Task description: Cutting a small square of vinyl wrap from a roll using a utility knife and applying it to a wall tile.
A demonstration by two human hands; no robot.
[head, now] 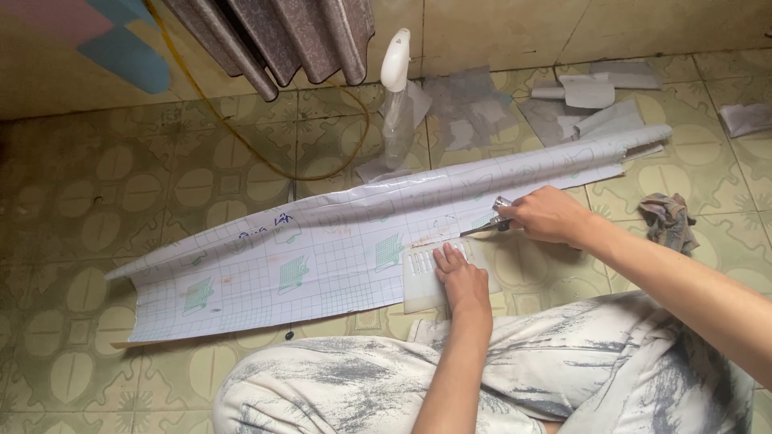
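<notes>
- Patterned trousers (563, 378) over the person's folded legs fill the near edge, seated on the tiled floor (96, 209).
- Left hand (462, 277) lies flat, fingers spread, on a white slotted plate (418, 277) at the near edge of the gridded backing sheet (305, 265).
- Right hand (547, 215), grip closed around a metal cutter (492, 223), meets the sheet just beyond the plate.
- Sheet runs diagonally, its far edge curled into a roll (627, 138).
- Crumpled rag (667, 219) lies right of the forearm; open floor to the left.
- Spray bottle (394, 88), paper scraps (587, 96), yellow cord (241, 128) and curtain (281, 36) line the wall.
</notes>
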